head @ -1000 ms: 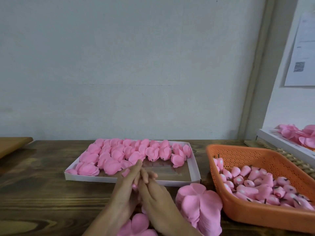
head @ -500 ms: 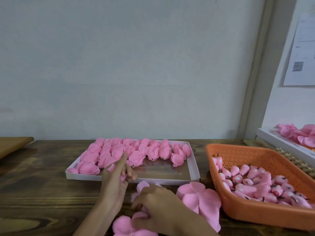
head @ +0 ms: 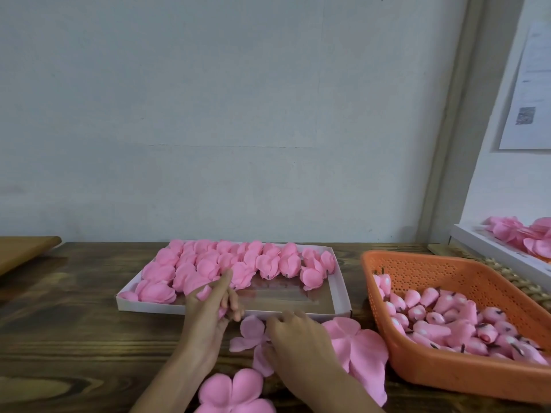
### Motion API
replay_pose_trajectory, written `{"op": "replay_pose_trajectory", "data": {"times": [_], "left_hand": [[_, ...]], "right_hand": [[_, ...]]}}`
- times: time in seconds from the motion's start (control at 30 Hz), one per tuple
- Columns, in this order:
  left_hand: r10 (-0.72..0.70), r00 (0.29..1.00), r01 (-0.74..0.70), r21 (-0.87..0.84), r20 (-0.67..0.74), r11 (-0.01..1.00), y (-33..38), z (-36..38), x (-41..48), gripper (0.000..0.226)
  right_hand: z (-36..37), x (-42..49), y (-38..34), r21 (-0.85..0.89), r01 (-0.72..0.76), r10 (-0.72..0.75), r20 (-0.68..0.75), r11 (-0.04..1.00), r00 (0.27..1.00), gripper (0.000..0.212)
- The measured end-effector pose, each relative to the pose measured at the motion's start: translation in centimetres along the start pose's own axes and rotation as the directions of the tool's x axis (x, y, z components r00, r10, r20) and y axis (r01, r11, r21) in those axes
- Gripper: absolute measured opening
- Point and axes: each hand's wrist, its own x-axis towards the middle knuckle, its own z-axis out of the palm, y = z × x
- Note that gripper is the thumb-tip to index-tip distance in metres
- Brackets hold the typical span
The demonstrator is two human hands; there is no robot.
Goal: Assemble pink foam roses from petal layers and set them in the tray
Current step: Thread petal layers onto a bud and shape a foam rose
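**Item: pink foam rose work, on a dark wood surface (head: 74, 323).**

- Left hand (head: 208, 314): clenched round a pink foam piece (head: 205, 293), with the index finger stretched toward 12 o'clock. It lies over the near rim of the white tray (head: 340, 296).
- Right hand (head: 298, 338): knuckles up, just at 3 o'clock of the left hand. Its fingertips curl onto the centre of a loose petal layer (head: 252, 327) that lies flat between the two hands. Whether they pinch it or only press it cannot be told.
- Finished roses (head: 262, 262): packed in rows across the far half and left end of the tray, at 12 o'clock of the hands. The near right part of the tray shows its bare floor.
- Petal stack (head: 360, 350): touching the right hand at its 3 o'clock.
- Second petal stack (head: 235, 391): at 6 o'clock, between the forearms.
- Orange perforated basket (head: 441, 380): at 3 o'clock, holding pink buds (head: 441, 308) with dark stems.
- Second white tray (head: 489, 251): at 2 o'clock, holding more pink petals.
- Writing: a paper sheet (head: 533, 84) on the wall at 2 o'clock. Its print and a square code patch are too blurred to read.
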Motion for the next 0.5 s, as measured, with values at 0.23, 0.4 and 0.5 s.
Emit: {"op": "replay_pose_trajectory", "data": {"times": [0.23,0.4,0.5], "left_hand": [[-0.015,1.0,0.014,0.042,0.02,0.999,-0.1,0.0,-0.2,0.05],[-0.016,1.0,0.016,0.003,0.024,1.0,0.0,0.0,-0.2,0.047],[-0.021,1.0,0.021,0.008,0.017,1.0,0.1,0.0,-0.1,0.045]], "right_hand": [[0.4,0.3,0.5,0.055,-0.015,0.011,0.072,0.998,0.997,0.015],[0.0,0.5,0.9,0.354,-0.065,0.061,0.024,0.933,0.998,0.013],[-0.8,0.9,1.2,0.654,-0.157,0.155,0.062,0.74,0.986,0.014]]}}
